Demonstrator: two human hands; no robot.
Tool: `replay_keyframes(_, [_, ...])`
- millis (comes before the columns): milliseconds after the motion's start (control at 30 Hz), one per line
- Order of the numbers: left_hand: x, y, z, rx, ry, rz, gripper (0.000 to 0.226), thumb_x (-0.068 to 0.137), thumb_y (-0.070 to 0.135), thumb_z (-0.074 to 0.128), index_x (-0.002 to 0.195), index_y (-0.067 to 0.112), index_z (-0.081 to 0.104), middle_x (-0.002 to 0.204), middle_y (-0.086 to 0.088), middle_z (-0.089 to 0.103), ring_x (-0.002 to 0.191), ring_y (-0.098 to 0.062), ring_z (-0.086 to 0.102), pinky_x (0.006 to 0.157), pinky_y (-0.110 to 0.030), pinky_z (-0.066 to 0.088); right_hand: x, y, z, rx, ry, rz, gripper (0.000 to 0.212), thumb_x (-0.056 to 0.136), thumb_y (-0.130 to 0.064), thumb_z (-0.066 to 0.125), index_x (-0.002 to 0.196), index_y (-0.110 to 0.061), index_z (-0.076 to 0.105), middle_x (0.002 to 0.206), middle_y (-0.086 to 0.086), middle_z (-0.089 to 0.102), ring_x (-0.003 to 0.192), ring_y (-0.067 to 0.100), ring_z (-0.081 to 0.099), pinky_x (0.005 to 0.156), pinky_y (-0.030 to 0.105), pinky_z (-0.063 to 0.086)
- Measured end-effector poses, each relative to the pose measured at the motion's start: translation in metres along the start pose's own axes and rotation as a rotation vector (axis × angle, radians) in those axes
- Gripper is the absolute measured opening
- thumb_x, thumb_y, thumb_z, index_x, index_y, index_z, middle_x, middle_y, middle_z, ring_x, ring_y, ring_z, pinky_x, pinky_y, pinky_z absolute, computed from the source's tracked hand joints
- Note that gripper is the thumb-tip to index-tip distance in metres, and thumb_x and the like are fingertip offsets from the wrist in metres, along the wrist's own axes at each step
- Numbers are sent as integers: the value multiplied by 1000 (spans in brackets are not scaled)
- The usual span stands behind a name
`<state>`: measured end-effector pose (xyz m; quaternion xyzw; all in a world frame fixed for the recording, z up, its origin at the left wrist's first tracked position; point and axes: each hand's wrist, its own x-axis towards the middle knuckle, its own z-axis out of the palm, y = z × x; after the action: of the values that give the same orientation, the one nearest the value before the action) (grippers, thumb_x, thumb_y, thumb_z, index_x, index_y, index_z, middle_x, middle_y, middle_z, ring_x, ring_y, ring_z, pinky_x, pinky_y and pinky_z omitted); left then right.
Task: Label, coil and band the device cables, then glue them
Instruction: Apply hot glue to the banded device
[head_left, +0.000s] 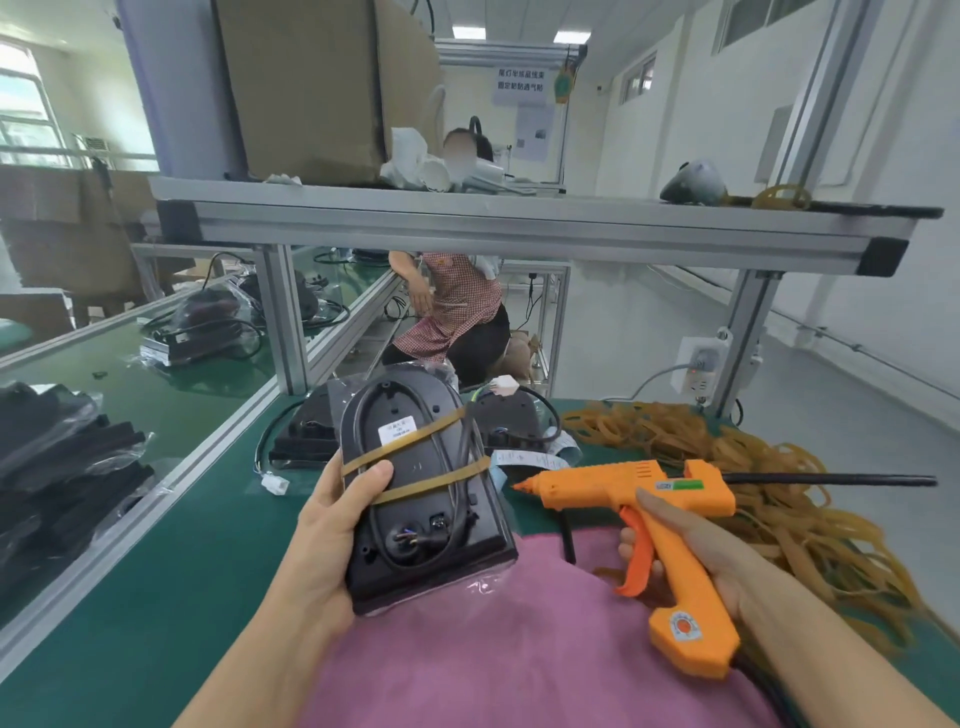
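device label (397, 432) print seemingly too small

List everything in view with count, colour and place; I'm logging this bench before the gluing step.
device: one, black, banded, held over the bench
rubber bands: a heap, tan, bench right
glue gun: one, orange, right of the device
label strip: one, white, behind the nozzle
second device: one, black, bench rear
cardboard box: one, brown, upper shelf
left hand: grips the device
right hand: holds the glue gun
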<state>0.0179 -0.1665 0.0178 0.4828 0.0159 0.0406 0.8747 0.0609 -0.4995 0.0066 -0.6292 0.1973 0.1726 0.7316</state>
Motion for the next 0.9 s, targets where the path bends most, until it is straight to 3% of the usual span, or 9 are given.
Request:
replay_keyframes(133, [-3, 4, 9, 7, -14, 12, 43, 69, 19, 72, 111, 21, 62, 93, -11, 75, 71, -29, 73, 55, -37, 58, 0, 6, 1, -77, 32, 49, 61, 65, -39, 80, 107, 4, 67, 95, 26, 72, 71, 37, 71, 60, 40, 61])
replay_keyframes(233, [-3, 5, 15, 10, -22, 28, 51, 69, 17, 72, 118, 18, 60, 93, -12, 75, 72, -28, 73, 55, -36, 58, 8, 7, 0, -404, 299, -44, 70, 76, -54, 72, 119, 0, 59, 108, 23, 68, 93, 38, 65, 85, 45, 54])
replay_keyframes(300, [-4, 5, 18, 9, -23, 35, 61, 68, 17, 74, 126, 19, 57, 97, -13, 75, 74, -29, 73, 57, -37, 58, 4, 9, 0, -690, 434, -102, 69, 85, -61, 59, 119, -2, 59, 120, 20, 62, 95, 30, 59, 80, 35, 47])
replay_keyframes(400, [-3, 5, 20, 13, -19, 31, 77, 66, 18, 77, 137, 26, 49, 104, -13, 74, 82, -33, 73, 62, -40, 58, -3, 9, 1, -1191, 533, -157, 49, 93, -58, 47, 89, -13, 66, 107, 9, 67, 86, 21, 60, 63, 30, 39])
replay_keyframes(533, [-4, 5, 22, 25, -14, 29, 85, 62, 21, 80, 140, 30, 46, 107, -13, 73, 86, -35, 72, 66, -44, 59, -25, -4, 30, -1607, 662, -293, 30, 95, -48, 44, 95, -23, 59, 110, 0, 66, 101, 21, 62, 65, 27, 38])
replay_keyframes(633, [-6, 6, 22, 23, 2, 37, 85, 61, 21, 81, 138, 33, 48, 108, -12, 73, 90, -35, 72, 68, -45, 59, -39, -10, 76, -1195, 354, -581, 46, 88, -66, 46, 109, -27, 60, 101, -12, 68, 95, 11, 61, 72, 29, 42])
replay_keyframes(700, [-8, 8, 19, 23, 12, 50, 80, 62, 19, 80, 135, 31, 51, 108, -13, 73, 89, -36, 72, 67, -44, 59, -60, -9, 121, -648, -134, -462, 78, 67, -80, 54, 133, -41, 43, 103, -28, 67, 103, -1, 59, 84, 26, 44])
replay_keyframes(767, [-11, 13, 13, 34, 21, 66, 75, 67, 17, 78, 135, 30, 50, 108, -14, 72, 88, -35, 72, 66, -42, 59, -60, 0, 154, -430, -374, -404, 105, 53, -85, 65, 143, -55, 20, 127, -28, 56, 122, 4, 53, 105, 35, 41])
replay_keyframes(900, [-17, 28, -9, 79, 46, 97, 66, 71, 20, 74, 133, 30, 51, 108, -9, 73, 89, -30, 72, 65, -35, 59, -40, 11, 190, -251, -471, -483, 85, 76, -45, 77, 146, -43, 28, 130, -10, 62, 116, 15, 62, 102, 40, 47])
